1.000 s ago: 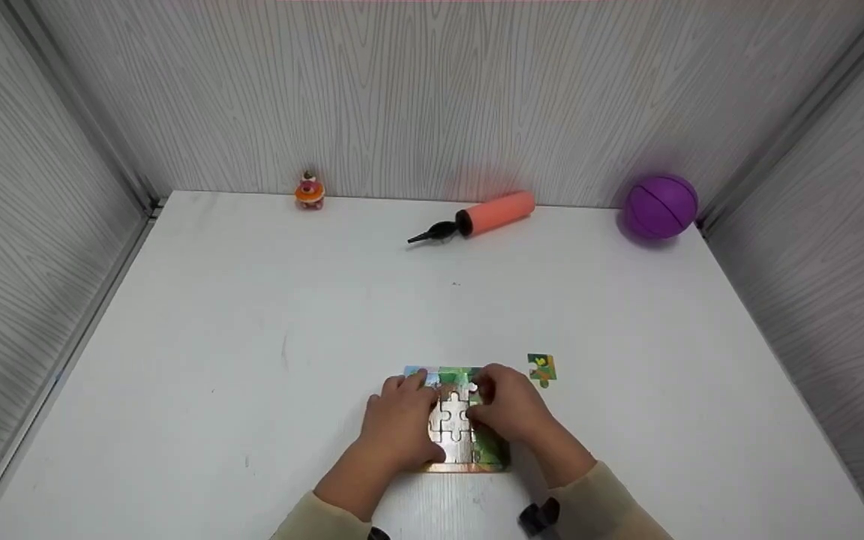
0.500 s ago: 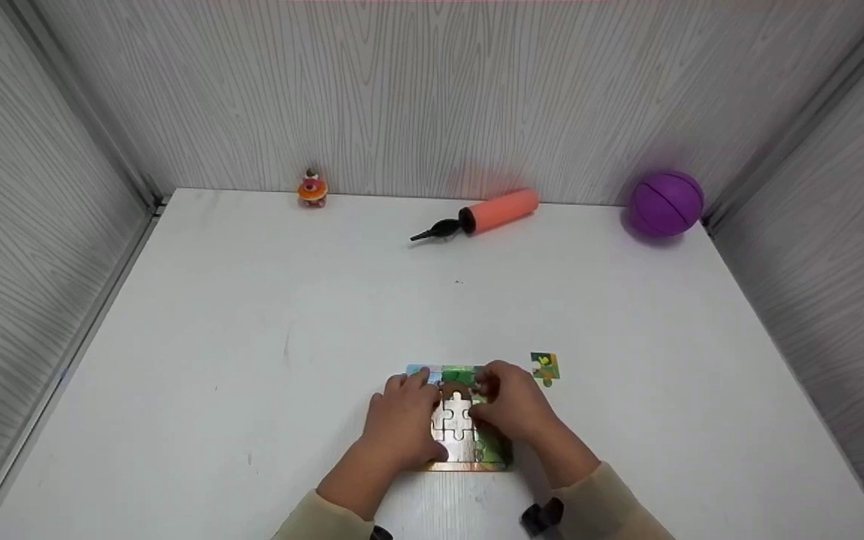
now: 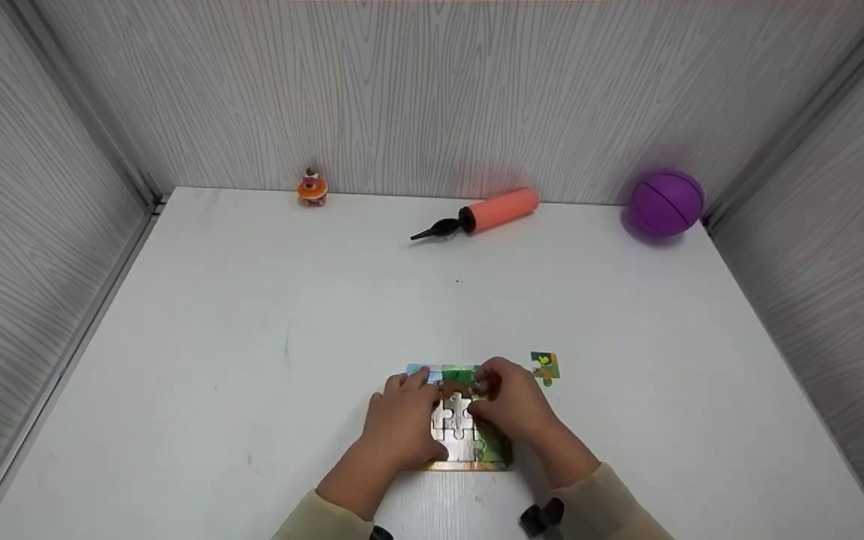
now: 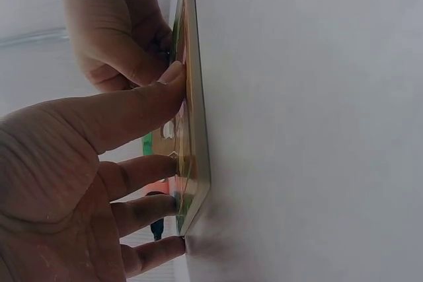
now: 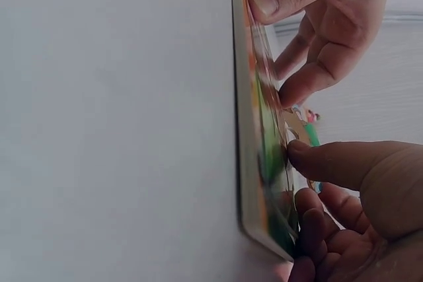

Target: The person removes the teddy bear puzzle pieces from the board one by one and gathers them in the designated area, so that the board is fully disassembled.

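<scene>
1. Flat on counter [image 3: 357,300], at six o'clock: puzzle [image 3: 460,448].
2. Touching puzzle at nine o'clock, fingers relaxed: left hand [image 3: 400,424].
3. Touching puzzle at two o'clock, curled: right hand [image 3: 513,403]; cannot tell if grasping.

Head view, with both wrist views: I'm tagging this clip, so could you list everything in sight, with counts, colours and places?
Jigsaw puzzle: one, multicoloured with pale shiny middle, on the table under the hands
Raised puzzle piece: apparently one, brown and green, between the hands
Loose puzzle piece: one, green, yellow and orange, right of the puzzle
Toy figurine: one, mostly orange and pink, far edge, left
Hand air pump: one, coral and black, far edge, middle
Ball: one, purple, far right corner
Table: one, white, under everything
Wood-grain panels: three, grey, left, back and right
Wrist devices: two, black, by the cuffs
Sleeves: two, beige, bottom
Left hand, right hand: one each, bare, at the puzzle
</scene>
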The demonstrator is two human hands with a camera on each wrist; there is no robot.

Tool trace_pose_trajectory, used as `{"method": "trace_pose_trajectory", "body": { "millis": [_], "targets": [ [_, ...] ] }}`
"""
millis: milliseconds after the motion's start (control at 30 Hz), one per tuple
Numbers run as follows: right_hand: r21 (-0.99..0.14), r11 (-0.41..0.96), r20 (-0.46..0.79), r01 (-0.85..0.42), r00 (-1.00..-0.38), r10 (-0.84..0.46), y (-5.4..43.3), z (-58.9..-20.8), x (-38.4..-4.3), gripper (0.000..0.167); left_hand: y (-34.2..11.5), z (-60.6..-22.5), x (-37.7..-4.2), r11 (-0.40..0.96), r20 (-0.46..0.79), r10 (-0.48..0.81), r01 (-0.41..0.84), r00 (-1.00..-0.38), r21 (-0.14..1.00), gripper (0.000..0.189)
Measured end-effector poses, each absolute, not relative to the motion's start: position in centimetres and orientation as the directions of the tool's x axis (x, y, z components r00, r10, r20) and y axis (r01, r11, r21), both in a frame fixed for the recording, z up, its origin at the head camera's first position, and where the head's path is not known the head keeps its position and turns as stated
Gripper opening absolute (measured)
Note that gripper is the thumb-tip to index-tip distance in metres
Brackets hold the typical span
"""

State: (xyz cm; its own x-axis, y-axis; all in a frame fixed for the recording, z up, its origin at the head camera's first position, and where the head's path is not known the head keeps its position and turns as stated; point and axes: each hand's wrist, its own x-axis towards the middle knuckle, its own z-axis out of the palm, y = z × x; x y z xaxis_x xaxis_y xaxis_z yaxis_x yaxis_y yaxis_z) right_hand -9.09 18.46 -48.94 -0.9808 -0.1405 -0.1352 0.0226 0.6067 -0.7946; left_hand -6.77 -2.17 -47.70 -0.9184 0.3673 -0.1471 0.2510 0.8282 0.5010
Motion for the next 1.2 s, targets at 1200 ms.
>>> {"method": "trace_pose_trajectory", "body": {
  "millis": [1200],
  "targets": [
    [-0.749, 0.661, -0.117, -0.046, -0.973, -0.200, 18.10, -48.78, -9.45, 0.049, -2.31, -47.69, -6.65, 0.830, -0.151, 0.369, 0.251, -0.917, 0.498, 0.070]
  ]
}}
